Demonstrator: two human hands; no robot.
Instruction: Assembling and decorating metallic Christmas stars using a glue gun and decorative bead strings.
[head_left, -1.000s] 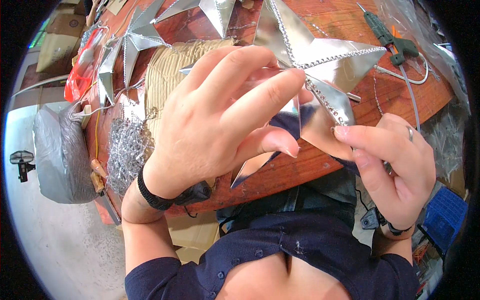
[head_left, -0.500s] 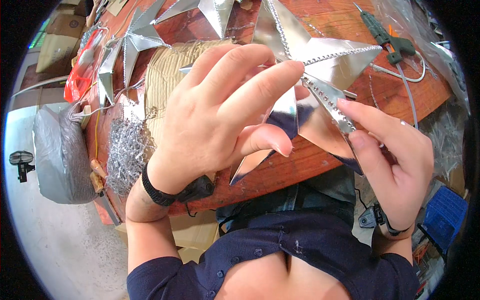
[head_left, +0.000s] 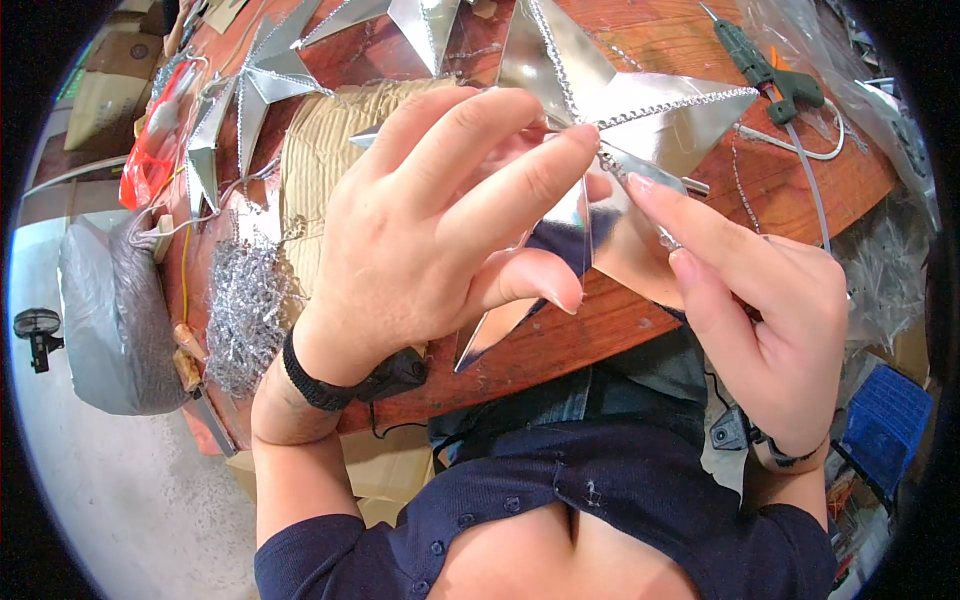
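Star: A mirrored silver star (head_left: 670, 135) spans the space beneath the left hand (head_left: 420, 230) and left of the right hand (head_left: 765, 310), its raised centre at the left index fingertip.
Trim: Silver chain trim (head_left: 612, 166) edges the star's ridges; the near-right strand meets the right fingers.
Left fingers: Spread and curved, thumb well clear; the view cannot tell whether the hidden ones grip the star.
Right fingers: Index tip on the trimmed ridge, thumb tip just nearer, a small gap between; whether they pinch the strand cannot be told.
Surface: On the red-brown wooden surface (head_left: 775, 200), a green glue gun (head_left: 745, 58) rests far right, a silver chain tangle (head_left: 245, 320) left.
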